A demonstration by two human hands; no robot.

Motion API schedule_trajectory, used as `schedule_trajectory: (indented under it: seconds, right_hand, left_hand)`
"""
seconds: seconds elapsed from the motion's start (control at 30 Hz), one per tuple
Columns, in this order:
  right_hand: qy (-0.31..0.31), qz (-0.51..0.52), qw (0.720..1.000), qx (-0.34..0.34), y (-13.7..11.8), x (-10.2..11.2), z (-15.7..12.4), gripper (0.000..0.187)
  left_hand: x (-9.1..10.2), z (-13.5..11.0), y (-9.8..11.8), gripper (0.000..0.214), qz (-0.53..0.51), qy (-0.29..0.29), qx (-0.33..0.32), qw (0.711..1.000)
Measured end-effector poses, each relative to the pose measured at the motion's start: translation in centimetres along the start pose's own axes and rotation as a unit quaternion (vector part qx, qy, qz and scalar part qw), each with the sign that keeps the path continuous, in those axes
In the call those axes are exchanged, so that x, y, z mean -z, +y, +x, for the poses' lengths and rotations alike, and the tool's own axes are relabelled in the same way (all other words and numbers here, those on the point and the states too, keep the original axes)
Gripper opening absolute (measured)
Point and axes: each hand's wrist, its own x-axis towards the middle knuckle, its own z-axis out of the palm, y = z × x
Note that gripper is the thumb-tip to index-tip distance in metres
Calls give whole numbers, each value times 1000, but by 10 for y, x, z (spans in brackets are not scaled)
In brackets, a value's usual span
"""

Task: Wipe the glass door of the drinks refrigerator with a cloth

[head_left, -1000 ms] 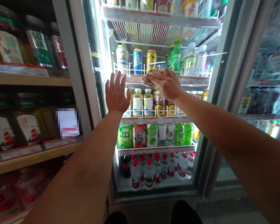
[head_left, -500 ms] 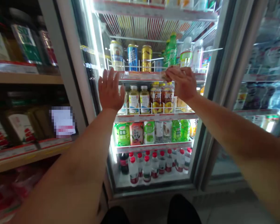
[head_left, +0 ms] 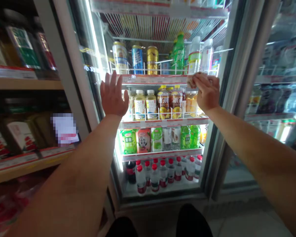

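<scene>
A cooler shelf point(head_left: 153, 79) carries cans point(head_left: 152, 60) and green soda bottles point(head_left: 179, 53); the shelf below point(head_left: 162, 123), iced-tea bottles point(head_left: 164, 102); the lowest shelf point(head_left: 160, 154), bottled fruit drinks point(head_left: 143, 141); the cooler floor point(head_left: 171, 189), red-capped water bottles point(head_left: 155, 179).

The cloth point(head_left: 191, 81) looks pinkish beige, one can point(head_left: 152, 61) gold.

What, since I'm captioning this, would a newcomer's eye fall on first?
Probably the brightly lit fridge in the middle. Next come the left hand, spread in front of its left side, and the right hand pinching a crumpled cloth toward its right. Red-capped bottles crowd the bottom.
</scene>
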Motion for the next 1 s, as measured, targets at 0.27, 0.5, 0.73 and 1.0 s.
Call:
schedule_trajectory:
  seconds: [0.27,0.5,0.73,1.0]
  right_hand:
    - [-15,44,999,4,25,6,-29,45]
    - [46,27,996,-68,22,3,-68,50]
    - [-30,13,999,-13,36,11,-95,50]
    - [-86,-37,981,171,15,10,-137,48]
  left_hand:
    - [-5,1,-8,72,10,-8,-6,1000]
    - [-21,7,-29,78,27,-26,-8,999]
    - [-25,10,-32,78,70,-29,-10,997]
    - [-17,4,-23,67,60,-3,-33,998]
